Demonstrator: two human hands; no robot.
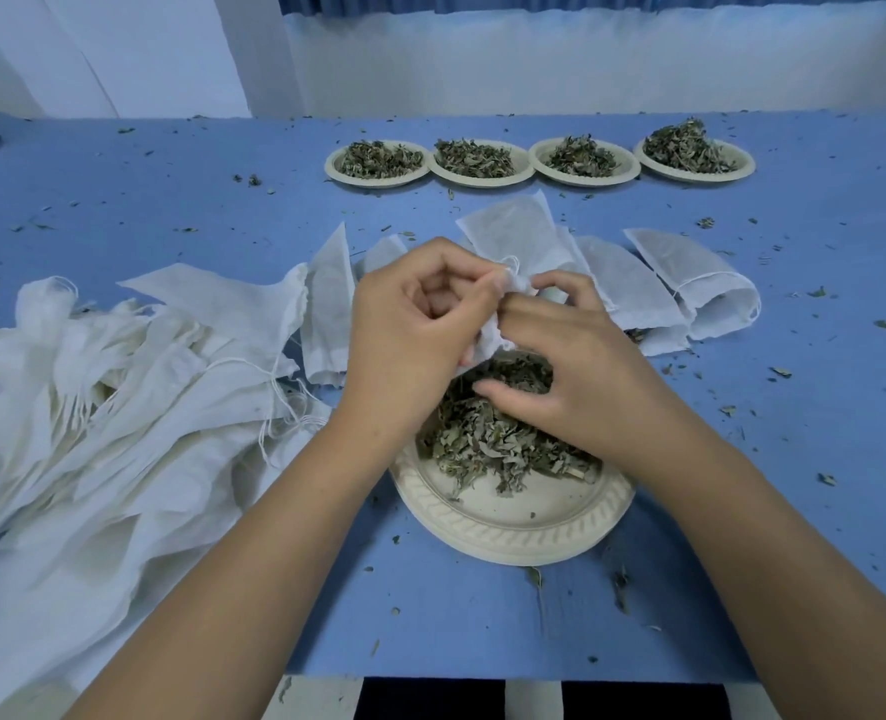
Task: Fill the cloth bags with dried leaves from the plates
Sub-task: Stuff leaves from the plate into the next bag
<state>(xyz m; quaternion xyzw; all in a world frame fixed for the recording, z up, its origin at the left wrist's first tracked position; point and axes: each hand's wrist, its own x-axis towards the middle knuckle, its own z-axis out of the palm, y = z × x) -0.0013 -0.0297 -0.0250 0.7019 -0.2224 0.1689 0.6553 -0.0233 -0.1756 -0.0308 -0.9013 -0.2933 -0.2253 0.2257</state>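
A plate of leaves is sitting on the counter, a heap of bags lying left of it. Four more plates are standing in a row behind.

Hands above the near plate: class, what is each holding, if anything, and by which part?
Both the left hand and the right hand pinch one small cloth bag at its bunched top edge, by the drawstring.
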